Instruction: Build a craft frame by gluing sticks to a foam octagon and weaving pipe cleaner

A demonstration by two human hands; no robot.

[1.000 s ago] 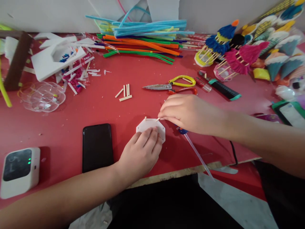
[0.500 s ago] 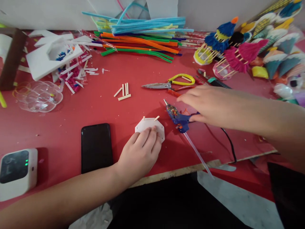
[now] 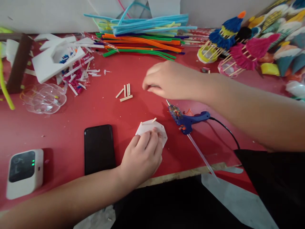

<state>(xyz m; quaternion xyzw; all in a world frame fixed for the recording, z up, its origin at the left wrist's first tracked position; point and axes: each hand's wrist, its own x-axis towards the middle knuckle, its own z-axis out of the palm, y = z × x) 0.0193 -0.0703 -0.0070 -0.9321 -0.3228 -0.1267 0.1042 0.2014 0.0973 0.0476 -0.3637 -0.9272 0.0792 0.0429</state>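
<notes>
My left hand (image 3: 143,156) rests its fingers on a white octagonal foam plate (image 3: 145,126), holding it on the red table. Two short wooden sticks stand at the plate's far edge, among them one stick (image 3: 154,120); small holes show near its rim. My right hand (image 3: 164,79) is above the table beyond the plate, fingers curved and thumb apart, with nothing visible in it. Left of it lie several loose wooden sticks (image 3: 126,99). A blue glue gun (image 3: 187,122) with a clear glue stick lies right of the plate. The scissors are hidden behind my right hand and forearm.
A black phone (image 3: 99,148) and a white device (image 3: 25,173) lie at the left. Pipe cleaners (image 3: 147,28) are piled at the back. Foam offcuts (image 3: 49,62) and a clear flower-shaped tray (image 3: 45,101) are left. Pink and blue crafted figures, like the pink one (image 3: 250,52), stand right.
My right hand let go of the second stick at the plate's edge, drew back right over the glue gun, then swung left toward the loose sticks. The plate has turned slightly under my left hand.
</notes>
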